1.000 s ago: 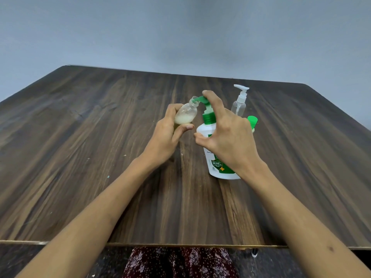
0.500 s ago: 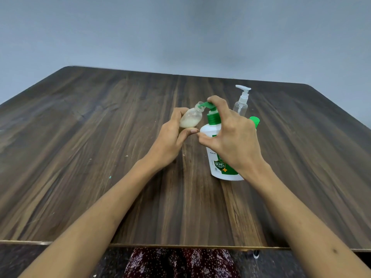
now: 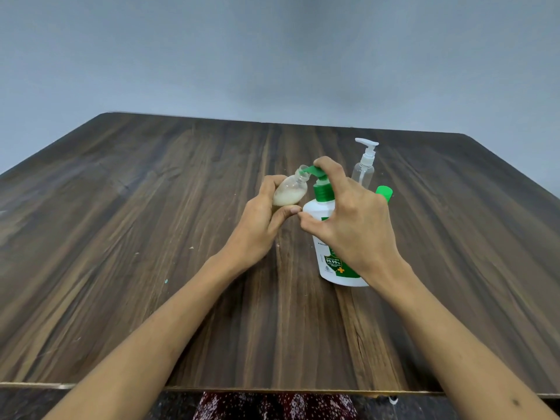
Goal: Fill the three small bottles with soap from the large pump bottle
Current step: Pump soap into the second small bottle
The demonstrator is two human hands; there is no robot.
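My left hand (image 3: 257, 225) grips a small clear bottle (image 3: 289, 192), tilted with its open mouth against the green spout of the large pump bottle. Creamy white soap fills its lower part. The large white pump bottle (image 3: 330, 265), with green pump and green label, stands on the table. My right hand (image 3: 353, 221) is curled round its top, the forefinger pressing the pump head and the thumb against the bottle's shoulder. Behind it stands a small clear bottle with a white pump (image 3: 363, 168). A green cap (image 3: 384, 192) of another bottle shows just behind my right hand, its body hidden.
The dark wood-grain table (image 3: 136, 237) spreads wide to the left and right of the bottles. Its front edge runs across the bottom of the view, with patterned cloth below it. A grey wall rises behind the table.
The pump head has gone down under my right forefinger, and the small bottle in my left hand has followed the spout downward. The standing bottles have not moved.
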